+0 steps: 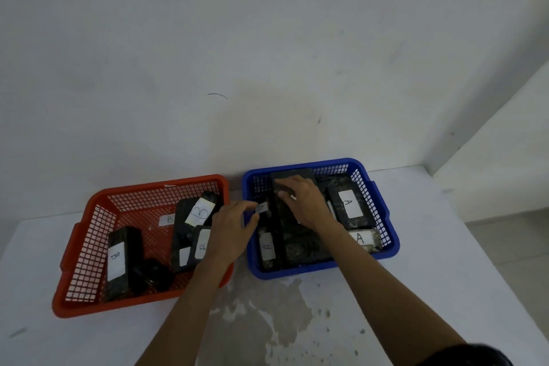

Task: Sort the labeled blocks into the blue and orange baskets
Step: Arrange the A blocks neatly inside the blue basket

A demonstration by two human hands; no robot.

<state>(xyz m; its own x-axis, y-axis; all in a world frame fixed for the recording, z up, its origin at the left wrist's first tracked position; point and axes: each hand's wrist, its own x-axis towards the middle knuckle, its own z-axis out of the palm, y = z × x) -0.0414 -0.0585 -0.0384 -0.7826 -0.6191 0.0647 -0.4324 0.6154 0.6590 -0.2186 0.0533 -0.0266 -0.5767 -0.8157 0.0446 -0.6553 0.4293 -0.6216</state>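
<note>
The orange basket [89,235] on the left holds several dark blocks with white "B" labels, one of them [118,261] standing near its left wall. The blue basket [383,208] on the right holds dark blocks labeled "A" [347,202]. My right hand [303,202] rests inside the blue basket, its fingers curled over a large dark slab [300,244] that lies lengthwise. My left hand [234,226] hovers between the two baskets, its fingertips pinching a small white "A" label [262,207] at the blue basket's left wall.
Both baskets sit on a white table [430,261] against a pale wall. A worn, stained patch [267,315] marks the table in front of the baskets. The table's right edge drops to a tiled floor.
</note>
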